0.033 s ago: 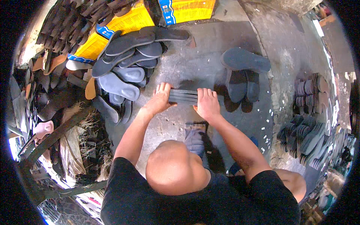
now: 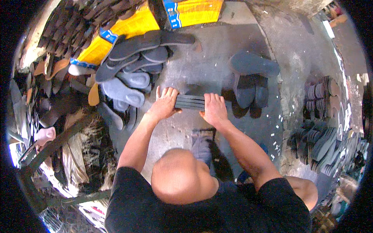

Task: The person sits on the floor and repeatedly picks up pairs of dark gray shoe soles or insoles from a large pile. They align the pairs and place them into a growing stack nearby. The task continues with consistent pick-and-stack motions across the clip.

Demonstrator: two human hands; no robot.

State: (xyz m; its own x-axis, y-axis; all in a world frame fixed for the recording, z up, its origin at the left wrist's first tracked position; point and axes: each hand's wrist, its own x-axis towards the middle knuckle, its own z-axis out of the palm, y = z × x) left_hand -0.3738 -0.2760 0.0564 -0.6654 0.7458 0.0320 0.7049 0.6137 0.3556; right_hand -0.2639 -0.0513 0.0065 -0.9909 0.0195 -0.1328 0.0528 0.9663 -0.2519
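Note:
Between my two hands is a small stack of dark grey shoe soles, held level with their edges toward me. My left hand is closed round the left end, its outermost finger standing a little away from the others. At the right end my right hand grips the same stack, fingers over the far side and thumb on the near side. The soles' ends are hidden under my hands. Just right of my right hand, several dark soles lie on the floor, one across the others.
A heap of black and grey soles lies at the left, beside yellow and blue boxes. Stacked soles fill the upper left. More piles of soles stand at the right, near white scraps on the floor. A dark frame borders the lower left.
The outermost finger of my left hand has spread away from the rest. The stack stays in nearly the same place between my hands.

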